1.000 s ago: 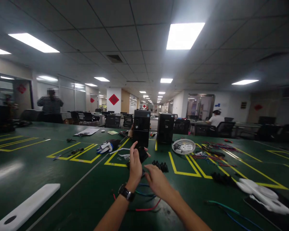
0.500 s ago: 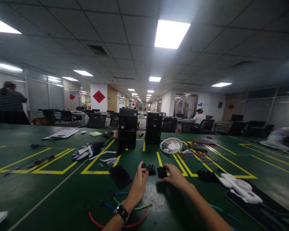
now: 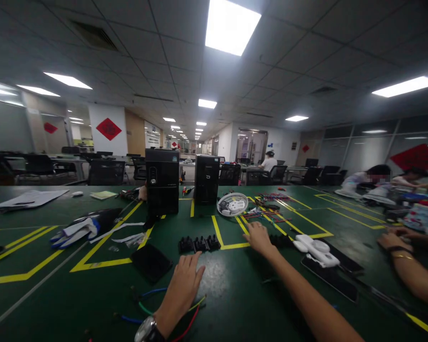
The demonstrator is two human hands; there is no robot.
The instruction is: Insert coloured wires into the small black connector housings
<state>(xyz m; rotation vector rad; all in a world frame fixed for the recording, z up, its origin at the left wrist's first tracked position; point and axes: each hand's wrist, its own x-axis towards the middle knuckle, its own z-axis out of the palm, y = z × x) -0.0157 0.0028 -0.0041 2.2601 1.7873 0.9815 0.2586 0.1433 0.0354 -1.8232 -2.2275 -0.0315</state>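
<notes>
My left hand (image 3: pixel 184 280) lies low over the green table with its fingers stretched out and holds nothing. Just beyond its fingertips a few black plastic parts (image 3: pixel 200 243) with upright prongs stand in a row. My right hand (image 3: pixel 259 237) is out to the right, fingers apart and pointing forward, with nothing visible in it. Beside it, partly behind the wrist, sits another group of black parts (image 3: pixel 281 241). A dark flat phone-like slab (image 3: pixel 151 262) rests left of my left hand. Coloured wires (image 3: pixel 190 325) lie under and around my left wrist.
Two black computer towers (image 3: pixel 163 183) stand at the back. A white round basket (image 3: pixel 232 205) and tangled wires (image 3: pixel 271 211) lie right of them. White devices (image 3: pixel 317 251) rest near a dark slab (image 3: pixel 330 278). Gloves (image 3: pixel 80 232) lie left. Another person's arm (image 3: pixel 410 266) reaches in from the right.
My right hand has let go of a black part, now in the row, and moved right towards the other black parts. My left hand has drawn back from the row. The view has turned right.
</notes>
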